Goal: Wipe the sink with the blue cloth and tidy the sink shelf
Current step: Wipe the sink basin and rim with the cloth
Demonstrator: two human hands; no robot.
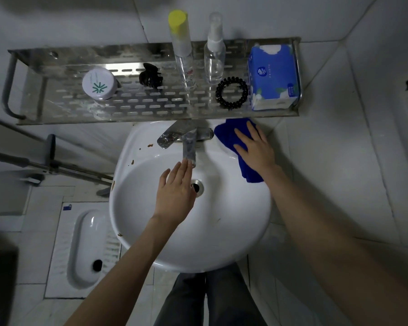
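Note:
A white round sink (233,231) fills the middle, with brown stains (132,162) along its left rim. My right hand (254,147) lies flat on the blue cloth (226,135) at the sink's back right rim. My left hand (174,189) hovers open over the basin, fingertips under the chrome tap (189,142), partly covering the drain (198,187). Above hangs the steel shelf (139,109), holding a white jar (99,84), a black hair claw (150,77), a yellow-capped bottle (181,43), a clear spray bottle (214,57), a black coil hair tie (232,92) and a blue tissue pack (272,76).
White tiled walls stand behind and to the right. A squat toilet (85,248) is set in the floor at lower left, with metal pipes (57,165) beside the sink. My legs (207,300) stand below the basin.

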